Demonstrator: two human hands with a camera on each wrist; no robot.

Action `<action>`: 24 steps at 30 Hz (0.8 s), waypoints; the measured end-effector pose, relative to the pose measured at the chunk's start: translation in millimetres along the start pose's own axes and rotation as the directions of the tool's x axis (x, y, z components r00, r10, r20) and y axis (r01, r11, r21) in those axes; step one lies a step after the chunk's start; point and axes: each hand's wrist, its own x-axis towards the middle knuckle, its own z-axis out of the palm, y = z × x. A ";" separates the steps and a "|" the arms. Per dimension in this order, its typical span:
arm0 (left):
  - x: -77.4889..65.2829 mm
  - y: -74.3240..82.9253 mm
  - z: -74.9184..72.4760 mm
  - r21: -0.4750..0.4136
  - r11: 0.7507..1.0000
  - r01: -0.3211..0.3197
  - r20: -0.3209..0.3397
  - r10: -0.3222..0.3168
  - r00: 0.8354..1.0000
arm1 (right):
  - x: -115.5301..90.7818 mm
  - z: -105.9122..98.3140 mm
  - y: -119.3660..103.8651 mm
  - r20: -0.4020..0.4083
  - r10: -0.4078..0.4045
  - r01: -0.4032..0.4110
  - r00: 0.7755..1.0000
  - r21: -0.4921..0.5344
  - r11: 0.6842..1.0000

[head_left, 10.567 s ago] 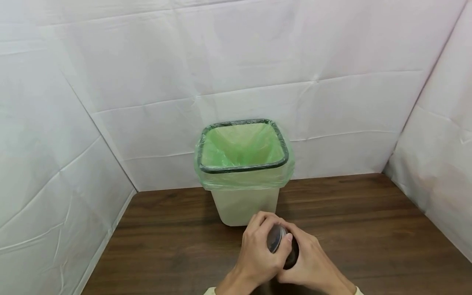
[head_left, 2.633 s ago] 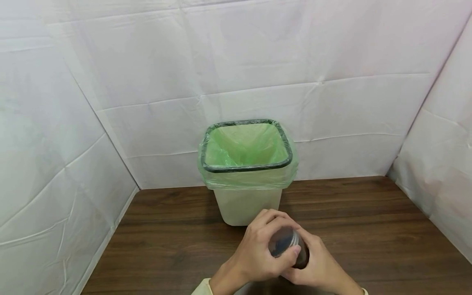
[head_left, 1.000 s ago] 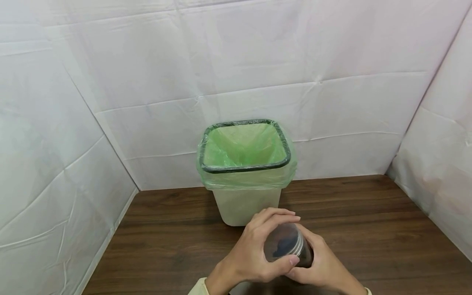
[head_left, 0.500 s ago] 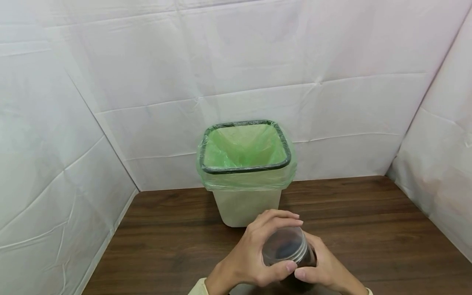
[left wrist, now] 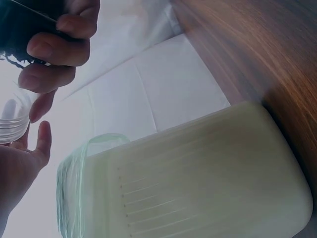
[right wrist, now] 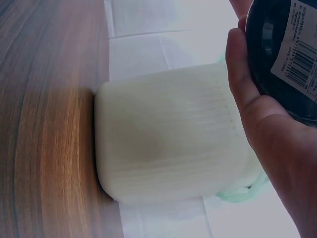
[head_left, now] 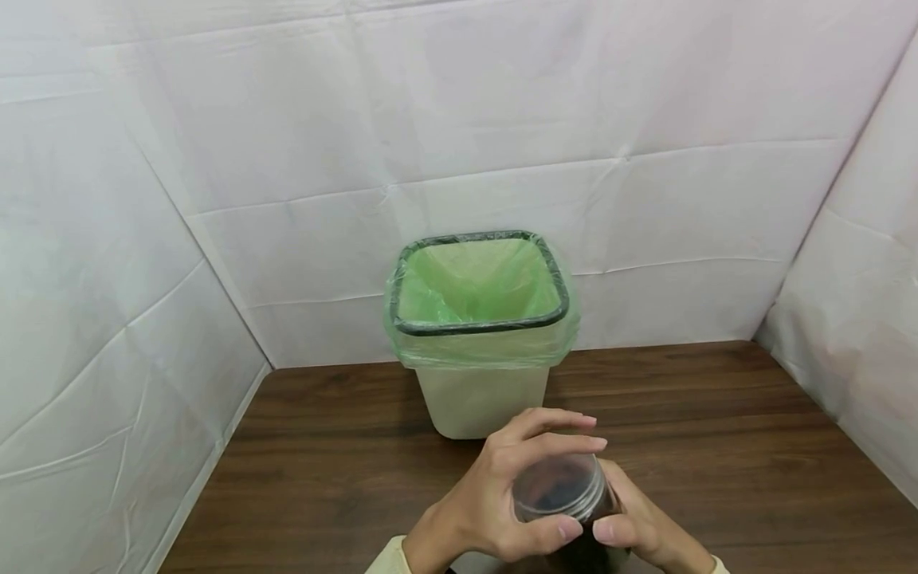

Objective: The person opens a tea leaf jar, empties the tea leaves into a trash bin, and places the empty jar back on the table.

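Observation:
Close to the front of the table, both hands are on a clear jar with a ribbed ring near its top and dark contents lower down. My left hand curves around the clear top, its thumb on the near side and fingers on the far side. The right hand grips the dark lower body from the right, thumb in front. The right wrist view shows the jar's dark round base with a white barcode label. In the left wrist view, right-hand fingers wrap the dark part. What the contents are is unclear.
A pale bin lined with a green bag and rimmed in black stands just beyond the hands. It sits on a dark wood table. White cloth walls enclose the back and both sides.
The jar has tipped more upright and shifted slightly right and down, showing more of its clear top. The left fingers have straightened somewhat, and the right thumb has come into view in front.

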 end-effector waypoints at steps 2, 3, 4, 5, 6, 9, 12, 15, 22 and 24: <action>1.0 0.0 0.3 -0.010 1.000 -0.006 0.008 0.006 1.000 | 1.0 -0.2 0.4 0.011 -0.007 0.007 1.000 0.000 1.000; 1.2 0.0 0.5 -0.015 1.000 -0.008 0.011 0.008 1.000 | 0.7 -0.4 0.3 0.014 -0.008 0.008 1.000 0.001 1.000; 1.2 0.0 0.9 -0.018 1.000 -0.010 0.014 0.010 1.000 | 0.1 -0.5 -0.1 0.016 0.000 0.000 1.000 0.006 1.000; 1.0 0.0 1.4 -0.019 1.000 -0.010 0.018 0.011 1.000 | -0.7 -0.6 -0.6 0.017 0.008 -0.008 1.000 0.007 1.000; 0.9 -0.2 2.0 -0.020 1.000 -0.009 0.021 0.009 1.000 | -1.0 -0.6 -0.7 0.020 0.006 -0.006 1.000 0.003 1.000; 0.3 -0.9 3.8 -0.021 1.000 0.005 0.023 -0.005 1.000 | -2.6 -1.0 -0.9 0.028 0.016 -0.017 0.999 0.018 1.000; -0.1 -1.5 5.4 -0.013 1.000 0.017 0.013 -0.016 1.000 | -3.0 -1.2 -0.2 0.030 0.008 -0.008 1.000 0.009 1.000; 0.0 -1.5 6.3 -0.006 1.000 0.020 0.003 -0.020 1.000 | -3.8 -1.3 0.0 0.024 0.006 -0.005 1.000 -0.007 1.000; -1.0 -3.1 7.8 0.013 1.000 0.016 -0.017 -0.015 1.000 | 2.0 1.3 0.2 0.038 -0.033 0.033 0.999 0.011 0.999; -1.7 -3.8 8.4 0.019 1.000 0.016 -0.024 -0.016 1.000 | 1.9 2.2 -0.3 0.029 -0.026 0.026 0.999 0.022 0.999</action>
